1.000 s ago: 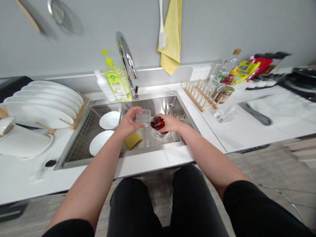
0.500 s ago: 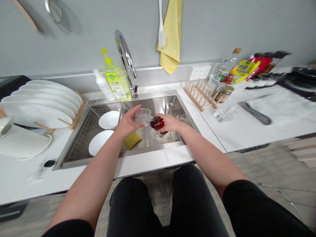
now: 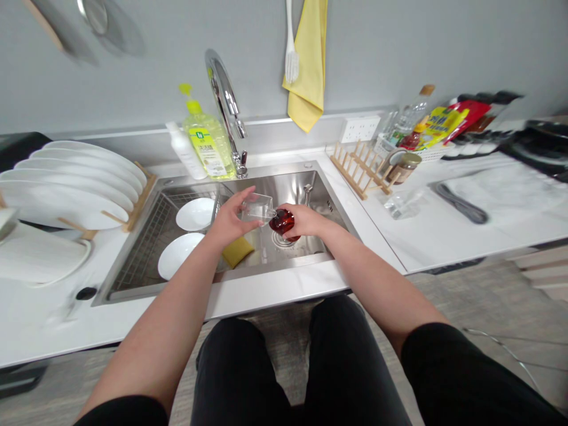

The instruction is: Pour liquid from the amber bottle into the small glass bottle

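Over the sink (image 3: 341, 234), my left hand (image 3: 231, 220) is closed on a clear square-sided container (image 3: 258, 207), thumb below and fingers above. A small bottle of dark red liquid (image 3: 282, 221) lies tilted in my right hand (image 3: 304, 220), with its clear neck pointing left at the container. The neck meets or overlaps the container's right side; I cannot tell whether it is inside it. A yellow sponge or cloth (image 3: 238, 252) is below my left hand. Two white bowls (image 3: 180, 253) sit to its left, in the sink's left side.
Behind the sink stand a chrome faucet (image 3: 227, 106), a yellow-green dish soap bottle (image 3: 208, 145) and a white bottle (image 3: 185, 151). White plates (image 3: 66, 198) fill a rack on the left. To the right are a wooden rack (image 3: 359, 168), a lidded jar (image 3: 404, 168) and a grey cord (image 3: 464, 204).
The camera view has shifted very slightly. Both hands keep their holds on the container and the bottle in nearly the same position.
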`<state>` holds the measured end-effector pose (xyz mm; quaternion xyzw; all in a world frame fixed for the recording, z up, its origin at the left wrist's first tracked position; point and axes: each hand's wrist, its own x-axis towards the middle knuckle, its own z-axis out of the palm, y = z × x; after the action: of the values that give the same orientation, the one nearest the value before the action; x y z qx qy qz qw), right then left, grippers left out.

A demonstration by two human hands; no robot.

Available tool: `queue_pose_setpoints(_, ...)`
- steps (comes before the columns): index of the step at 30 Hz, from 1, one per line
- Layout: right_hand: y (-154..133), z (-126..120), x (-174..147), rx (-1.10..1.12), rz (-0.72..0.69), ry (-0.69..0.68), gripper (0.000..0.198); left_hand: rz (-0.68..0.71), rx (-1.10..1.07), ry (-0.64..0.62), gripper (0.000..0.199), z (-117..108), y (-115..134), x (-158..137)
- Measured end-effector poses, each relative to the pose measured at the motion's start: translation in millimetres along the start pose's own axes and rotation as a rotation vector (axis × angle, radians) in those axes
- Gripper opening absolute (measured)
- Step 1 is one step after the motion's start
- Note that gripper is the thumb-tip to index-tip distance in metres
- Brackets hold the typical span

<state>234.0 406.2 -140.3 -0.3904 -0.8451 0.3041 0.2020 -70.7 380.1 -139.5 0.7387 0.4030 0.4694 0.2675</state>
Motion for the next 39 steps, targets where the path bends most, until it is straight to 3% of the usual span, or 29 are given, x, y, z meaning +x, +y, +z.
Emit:
queue_pose_setpoints(23,-2.5,3.1,-1.4,0.045,-0.052,0.043,0.084,-0.001,0.08,-0.01,0.107,-6.0,17.0,-0.8)
queue_pose_setpoints(39,-8.8,0.8,-3.6,0.078,-0.082,0.074,0.088,-0.09,0.075,-0.014,0.107,-12.6,56.4,6.2)
